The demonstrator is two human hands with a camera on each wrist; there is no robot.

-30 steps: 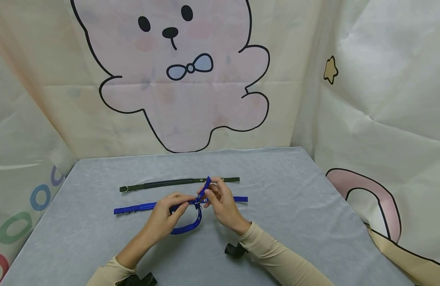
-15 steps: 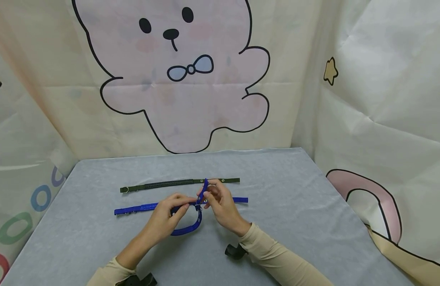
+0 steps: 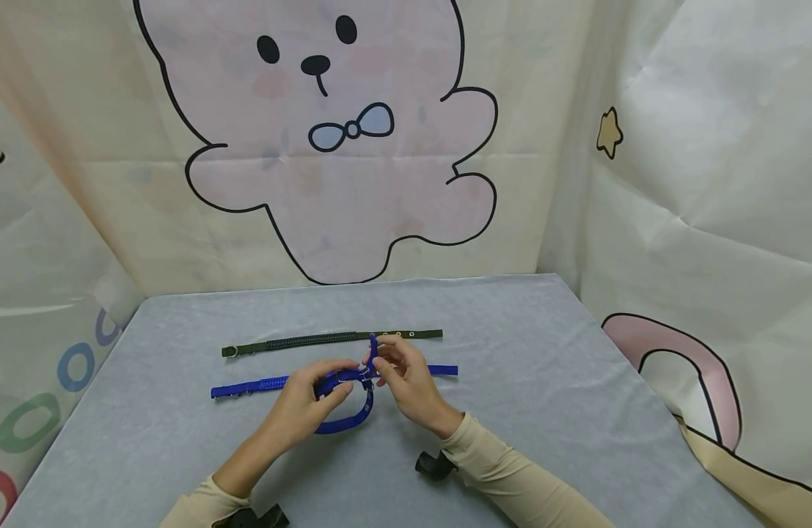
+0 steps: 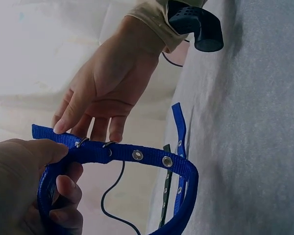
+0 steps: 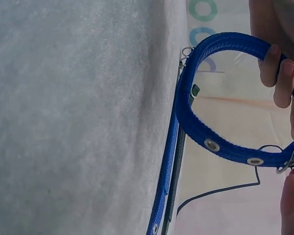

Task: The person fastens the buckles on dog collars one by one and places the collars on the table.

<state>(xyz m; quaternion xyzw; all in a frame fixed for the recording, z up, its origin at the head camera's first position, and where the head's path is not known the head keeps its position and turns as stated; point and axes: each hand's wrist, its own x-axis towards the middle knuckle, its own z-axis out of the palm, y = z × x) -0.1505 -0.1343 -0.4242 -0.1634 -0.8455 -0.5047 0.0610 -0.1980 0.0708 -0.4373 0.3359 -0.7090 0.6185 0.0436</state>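
Eyeleted blue collar [image 4: 152,157], looped

Looped blue collar [image 5: 184,93] in the left hand [image 5: 279,29], blue strap [image 5: 161,196] and dark strap [image 5: 173,196] beyond

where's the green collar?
In the head view, the green collar lies on the table, slightly left of centre, just beyond the flat blue collar and the held blue collar.

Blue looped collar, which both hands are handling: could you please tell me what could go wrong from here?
The strap end might slip back through the metal hardware if the right hand lets go; whether it is fastened, I cannot tell. Lowering the looped collar could disturb the flat blue collar, which lies just beyond it on the table.
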